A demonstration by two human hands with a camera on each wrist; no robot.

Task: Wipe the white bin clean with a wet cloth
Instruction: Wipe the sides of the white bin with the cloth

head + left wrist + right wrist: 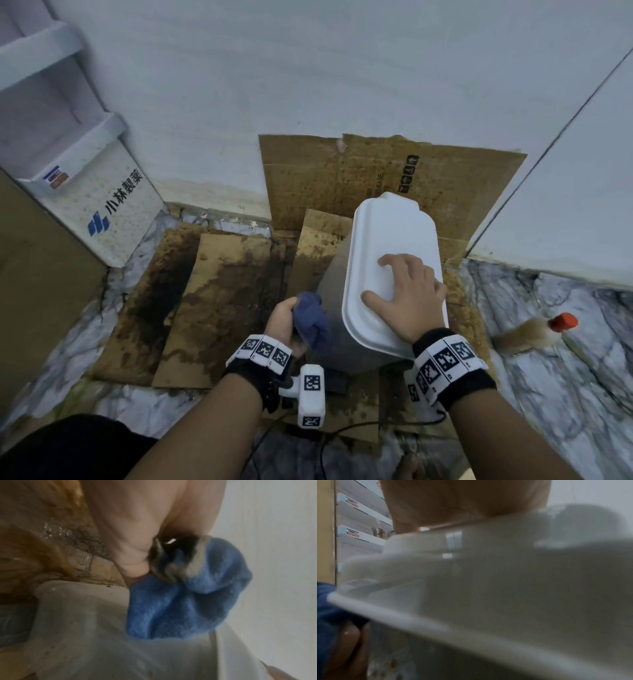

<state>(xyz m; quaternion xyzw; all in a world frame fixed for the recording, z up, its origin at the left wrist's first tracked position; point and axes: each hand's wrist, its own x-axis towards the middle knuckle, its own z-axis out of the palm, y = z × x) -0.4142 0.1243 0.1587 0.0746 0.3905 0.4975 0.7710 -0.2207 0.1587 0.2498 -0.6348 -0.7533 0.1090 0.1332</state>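
The white bin (383, 236) stands on stained cardboard with its lid closed. My right hand (404, 291) lies flat on the near half of the lid, fingers spread and straight. My left hand (284, 322) grips a bunched blue cloth (313, 318) and holds it against the bin's grey left side wall (334, 274). In the left wrist view the blue cloth (185, 599) is wadded in my palm against the bin wall (89, 622), which shows small dirt specks. The right wrist view is blurred: the lid rim (436, 626) fills it, with the cloth (327, 608) at the lower left.
Wet, dirty cardboard sheets (212, 291) cover the marble floor (565, 342), and one sheet (376, 171) leans on the white wall. A red-capped bottle (537, 330) lies on the floor to the right. A white printed box (99, 205) stands at the left. Cables run near my feet.
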